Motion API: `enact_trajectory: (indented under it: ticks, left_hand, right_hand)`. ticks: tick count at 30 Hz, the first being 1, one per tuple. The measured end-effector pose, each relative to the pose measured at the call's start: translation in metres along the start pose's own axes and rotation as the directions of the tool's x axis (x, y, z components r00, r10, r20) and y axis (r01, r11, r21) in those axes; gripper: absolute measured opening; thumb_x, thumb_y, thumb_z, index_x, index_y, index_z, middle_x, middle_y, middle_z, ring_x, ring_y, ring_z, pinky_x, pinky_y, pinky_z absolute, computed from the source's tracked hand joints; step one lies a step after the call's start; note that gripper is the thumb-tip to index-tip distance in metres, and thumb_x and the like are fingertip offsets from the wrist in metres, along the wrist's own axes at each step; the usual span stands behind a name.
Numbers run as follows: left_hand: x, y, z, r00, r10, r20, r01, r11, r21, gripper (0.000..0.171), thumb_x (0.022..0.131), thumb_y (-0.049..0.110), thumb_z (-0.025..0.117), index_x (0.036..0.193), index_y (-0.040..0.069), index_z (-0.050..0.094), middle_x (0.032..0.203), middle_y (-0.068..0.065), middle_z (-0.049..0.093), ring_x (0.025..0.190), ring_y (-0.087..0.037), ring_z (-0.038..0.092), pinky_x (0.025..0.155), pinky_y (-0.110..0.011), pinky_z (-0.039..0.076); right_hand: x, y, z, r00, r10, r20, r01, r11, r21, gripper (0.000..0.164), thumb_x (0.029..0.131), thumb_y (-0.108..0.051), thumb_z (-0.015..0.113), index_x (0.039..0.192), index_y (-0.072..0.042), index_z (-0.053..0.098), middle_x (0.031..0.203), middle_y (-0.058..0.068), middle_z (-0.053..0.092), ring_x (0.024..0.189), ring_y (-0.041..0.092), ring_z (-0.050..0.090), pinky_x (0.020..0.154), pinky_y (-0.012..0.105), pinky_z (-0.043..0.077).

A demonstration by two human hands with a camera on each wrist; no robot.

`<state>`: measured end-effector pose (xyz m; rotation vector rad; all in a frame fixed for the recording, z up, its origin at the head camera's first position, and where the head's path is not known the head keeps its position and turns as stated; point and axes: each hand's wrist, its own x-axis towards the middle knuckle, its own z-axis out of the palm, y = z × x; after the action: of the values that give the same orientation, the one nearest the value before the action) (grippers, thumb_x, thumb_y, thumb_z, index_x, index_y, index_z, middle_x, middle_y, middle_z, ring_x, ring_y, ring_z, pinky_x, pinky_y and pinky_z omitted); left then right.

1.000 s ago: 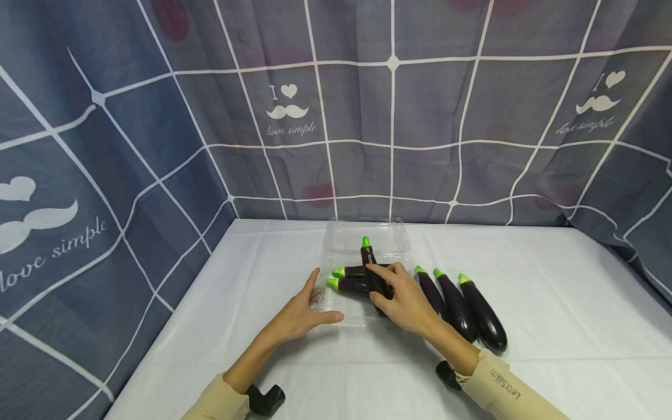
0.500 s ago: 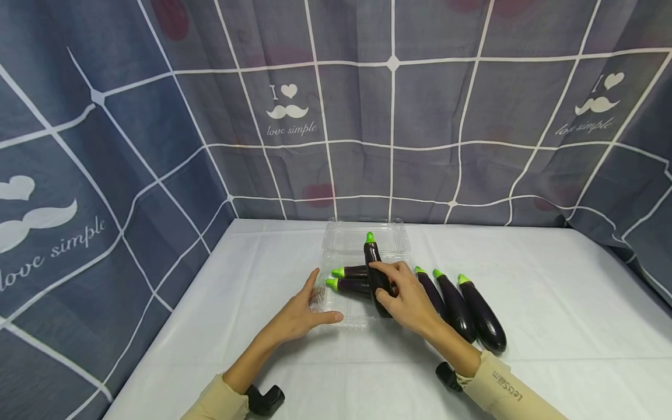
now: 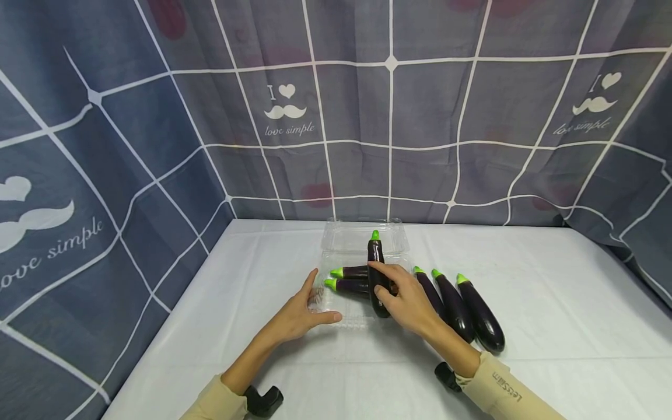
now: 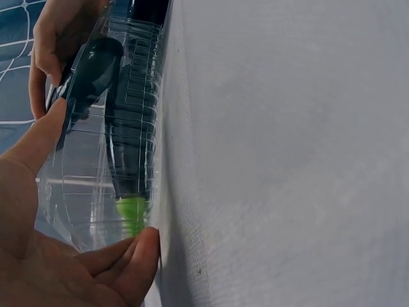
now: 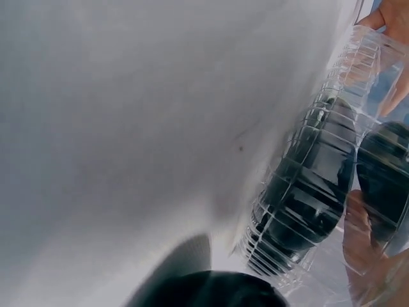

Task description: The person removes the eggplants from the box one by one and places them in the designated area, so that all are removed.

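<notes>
Pinched between the thumb and fingers of my right hand (image 3: 409,300) is a dark eggplant (image 3: 376,251), its green stem pointing to the back. It is over a clear plastic box (image 3: 341,311), across two eggplants (image 3: 350,286) whose stems point left. The right wrist view shows the held eggplant (image 5: 386,176) beside a lower eggplant (image 5: 310,185) behind the ribbed wall. My left hand (image 3: 299,315) is spread at the box's left end, thumb toward the front. In the left wrist view, its fingers (image 4: 137,265) touch the box near the tabletop.
Right of the box lie three more eggplants (image 3: 455,306) side by side, close to my right forearm. The box's clear lid (image 3: 362,236) is folded open toward the back. A grid-patterned curtain (image 3: 357,116) hangs behind the white-covered table (image 3: 567,291).
My right hand has turned the held eggplant, so its stem end has swung right and slightly farther back. The left hand and the other eggplants have stayed put.
</notes>
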<state>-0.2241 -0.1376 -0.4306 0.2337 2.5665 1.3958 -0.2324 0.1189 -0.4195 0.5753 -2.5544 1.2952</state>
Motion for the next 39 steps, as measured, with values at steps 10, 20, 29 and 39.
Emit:
enact_trajectory:
  ticks: [10, 20, 29, 39]
  left_hand:
    - [0.0, 0.0, 0.0, 1.0, -0.006, -0.01, 0.006, 1.0, 0.007, 0.116, 0.076, 0.043, 0.085, 0.16, 0.013, 0.009, 0.147, -0.026, 0.041, 0.138, -0.036, 0.038, 0.108, -0.054, 0.031]
    - [0.0, -0.001, 0.0, 1.0, -0.007, -0.005, 0.007, 1.0, 0.005, 0.116, 0.076, 0.044, 0.084, 0.16, 0.015, 0.009, 0.149, -0.026, 0.039, 0.14, -0.036, 0.035, 0.109, -0.055, 0.029]
    - [0.001, -0.001, -0.001, 1.0, 0.0, 0.003, 0.0, 1.0, 0.001, 0.117, 0.077, 0.044, 0.084, 0.16, 0.015, 0.009, 0.15, -0.026, 0.037, 0.141, -0.036, 0.033, 0.109, -0.055, 0.029]
    - [0.001, 0.0, -0.001, 1.0, 0.003, 0.011, -0.003, 1.0, 0.004, 0.117, 0.077, 0.044, 0.084, 0.16, 0.014, 0.008, 0.151, -0.026, 0.036, 0.141, -0.037, 0.031, 0.109, -0.057, 0.029]
  right_hand:
    - [0.001, -0.001, -0.005, 0.999, 0.02, -0.032, -0.013, 0.98, 0.197, 0.05, 0.089, -0.009, 0.069, 0.138, -0.017, 0.06, 0.118, 0.009, 0.058, 0.093, 0.021, 0.057, 0.077, 0.035, 0.053]
    - [0.002, -0.005, -0.012, 0.999, 0.036, -0.019, -0.03, 0.965, 0.262, 0.053, 0.088, -0.008, 0.072, 0.138, -0.015, 0.057, 0.122, 0.011, 0.058, 0.1, 0.028, 0.06, 0.076, 0.033, 0.055]
    - [-0.002, -0.013, -0.037, 0.998, 0.05, 0.031, -0.056, 0.97, 0.235, 0.054, 0.091, -0.014, 0.072, 0.142, -0.014, 0.053, 0.129, 0.012, 0.057, 0.106, 0.029, 0.059, 0.081, 0.034, 0.053]
    - [-0.014, -0.01, -0.068, 0.998, 0.07, 0.002, -0.069, 0.988, 0.141, 0.055, 0.091, -0.01, 0.07, 0.143, -0.013, 0.05, 0.126, 0.015, 0.058, 0.103, 0.028, 0.062, 0.078, 0.032, 0.053]
